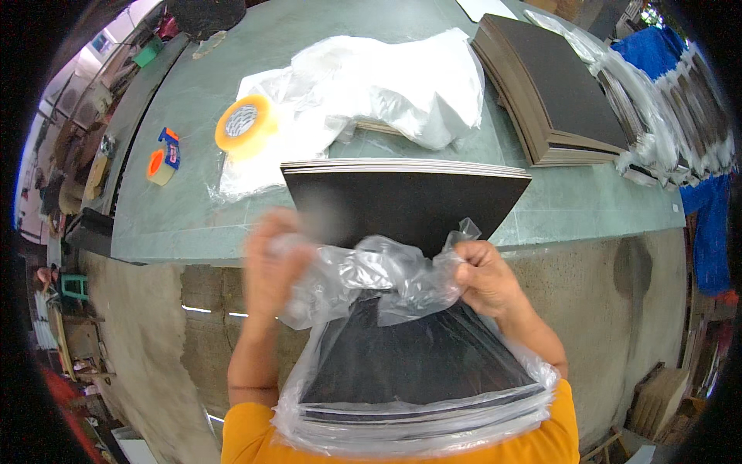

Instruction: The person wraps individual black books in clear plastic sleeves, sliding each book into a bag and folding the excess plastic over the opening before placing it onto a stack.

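A clear plastic bag (371, 267) with a bundle of black boards (413, 359) inside lies against my front. Its crumpled upper end is bunched up between my hands. My right hand (483, 278) pinches the bunched film at its right side. On the left, my left hand (274, 263) is beside the film, smeared by motion, so its grip does not show clearly. Just beyond the film, another stack of black boards (410, 201) with pale edges rests tilted at the table's near edge.
On the green table (556, 216), a yellow tape roll (246, 125) sits on white plastic sheets (363, 85). A small tape dispenser (165, 158) lies farther left. To the right stand a thick stack of dark boards (553, 85) and several plastic-wrapped bundles (672, 116).
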A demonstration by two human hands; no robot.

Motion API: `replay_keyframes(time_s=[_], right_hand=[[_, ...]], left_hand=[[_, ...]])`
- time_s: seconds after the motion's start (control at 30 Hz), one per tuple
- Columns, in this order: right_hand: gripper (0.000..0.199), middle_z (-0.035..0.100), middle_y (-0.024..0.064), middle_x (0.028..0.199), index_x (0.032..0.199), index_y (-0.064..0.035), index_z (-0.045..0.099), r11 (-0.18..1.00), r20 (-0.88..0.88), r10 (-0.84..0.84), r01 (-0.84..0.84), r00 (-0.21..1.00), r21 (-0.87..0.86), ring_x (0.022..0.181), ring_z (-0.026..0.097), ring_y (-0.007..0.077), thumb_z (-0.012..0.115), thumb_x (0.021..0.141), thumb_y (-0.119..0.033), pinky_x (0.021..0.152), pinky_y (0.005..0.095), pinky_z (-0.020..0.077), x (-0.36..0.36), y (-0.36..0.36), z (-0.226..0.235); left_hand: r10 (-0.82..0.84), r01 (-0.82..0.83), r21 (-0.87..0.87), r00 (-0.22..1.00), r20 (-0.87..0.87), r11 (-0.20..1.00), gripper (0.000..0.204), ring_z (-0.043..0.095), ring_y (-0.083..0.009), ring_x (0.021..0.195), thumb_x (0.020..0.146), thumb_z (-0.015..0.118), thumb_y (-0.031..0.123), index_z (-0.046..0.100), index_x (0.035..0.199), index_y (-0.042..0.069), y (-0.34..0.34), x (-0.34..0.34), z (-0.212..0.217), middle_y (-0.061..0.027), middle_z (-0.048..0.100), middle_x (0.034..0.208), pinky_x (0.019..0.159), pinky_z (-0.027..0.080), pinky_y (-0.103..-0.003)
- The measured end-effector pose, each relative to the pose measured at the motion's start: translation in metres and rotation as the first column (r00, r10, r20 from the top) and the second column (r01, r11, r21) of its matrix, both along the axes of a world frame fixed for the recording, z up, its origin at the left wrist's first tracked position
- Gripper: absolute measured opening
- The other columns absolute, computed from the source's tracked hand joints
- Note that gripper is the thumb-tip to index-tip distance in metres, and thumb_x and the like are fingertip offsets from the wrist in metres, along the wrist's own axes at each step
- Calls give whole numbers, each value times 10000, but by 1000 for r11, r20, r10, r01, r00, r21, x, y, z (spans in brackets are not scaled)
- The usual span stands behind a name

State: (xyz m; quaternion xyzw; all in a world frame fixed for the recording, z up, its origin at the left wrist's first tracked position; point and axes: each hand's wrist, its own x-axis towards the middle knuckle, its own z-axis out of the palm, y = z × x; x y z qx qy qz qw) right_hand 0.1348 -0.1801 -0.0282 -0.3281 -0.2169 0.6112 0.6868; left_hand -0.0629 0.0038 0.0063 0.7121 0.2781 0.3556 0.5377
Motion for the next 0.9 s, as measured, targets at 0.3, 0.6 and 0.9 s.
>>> replay_keyframes(time_s=[0.3, 0.6, 0.9], right_hand=[[189, 572, 52, 752, 820, -17, 537, 996, -76, -71, 75, 995, 42, 676, 557, 128, 623, 759, -173, 617, 264, 466, 2, -5, 31], [176, 549, 34, 699, 716, -35, 524, 999, -7, 20, -20, 1000, 39, 601, 503, 84, 613, 770, -176, 531, 204, 401, -15, 18, 18], [182, 548, 78, 751, 703, -22, 534, 996, 105, -83, 87, 991, -31, 703, 535, 145, 626, 758, -168, 646, 266, 435, 15, -22, 17]], left_hand=[[-41, 109, 376, 982, -184, 920, 73, 502, -59, 617, 728, 588, 90, 566, 744, 23, 0, 24, -22, -8, 573, 672, 546, 403, -212], [-560, 565, -5, 816, -148, 825, 86, 512, -92, 564, 723, 606, 119, 580, 731, 37, -49, 56, 28, -31, 571, 628, 520, 406, -233], [324, -218, 321, 888, -327, 922, 87, 458, -88, 659, 729, 582, 88, 533, 707, 19, 52, -6, 7, -3, 525, 681, 611, 384, -226]])
